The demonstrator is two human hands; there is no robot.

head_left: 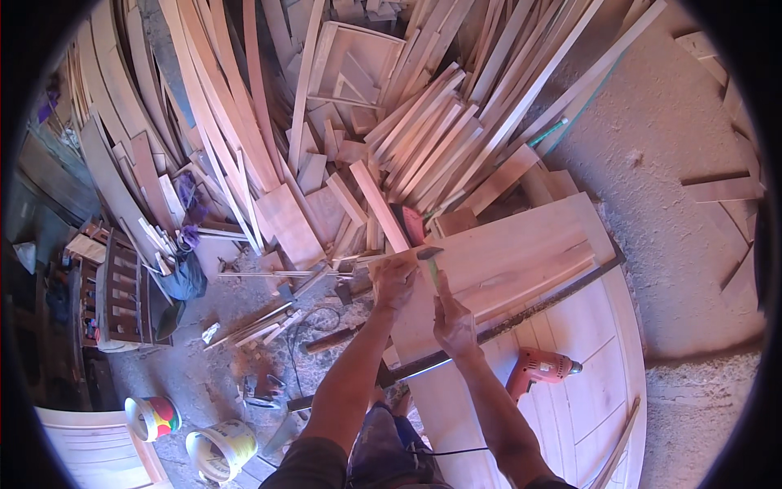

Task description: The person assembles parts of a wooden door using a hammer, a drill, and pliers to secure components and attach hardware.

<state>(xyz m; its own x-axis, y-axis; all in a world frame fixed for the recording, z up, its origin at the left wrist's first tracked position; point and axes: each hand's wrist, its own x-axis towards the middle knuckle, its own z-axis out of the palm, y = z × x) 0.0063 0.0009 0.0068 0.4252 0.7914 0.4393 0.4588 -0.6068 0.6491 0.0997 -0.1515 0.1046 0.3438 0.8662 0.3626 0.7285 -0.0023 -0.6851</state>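
In my right hand (pixel 454 326) is a hammer, its green handle (pixel 433 275) pointing away from me and its dark metal head (pixel 429 253) close to the far left corner of a wooden board (pixel 489 244). My left hand (pixel 395 284) rests at that corner, its fingers closed; anything small between them is too hidden to make out. The board lies over a large panelled wooden piece (pixel 562 407) with a curved edge. Across them runs a long dark metal bar clamp (pixel 521 322). A narrow wooden strip (pixel 533 281) lies along the board.
A red power drill (pixel 538 371) lies on the panel right of my forearm. Stacked planks (pixel 228 114) and offcuts (pixel 432 138) fill the far side. Two buckets (pixel 220 450) (pixel 153 417) stand at lower left, near a slatted wooden piece (pixel 122 285). A cable (pixel 293 346) trails over the floor.
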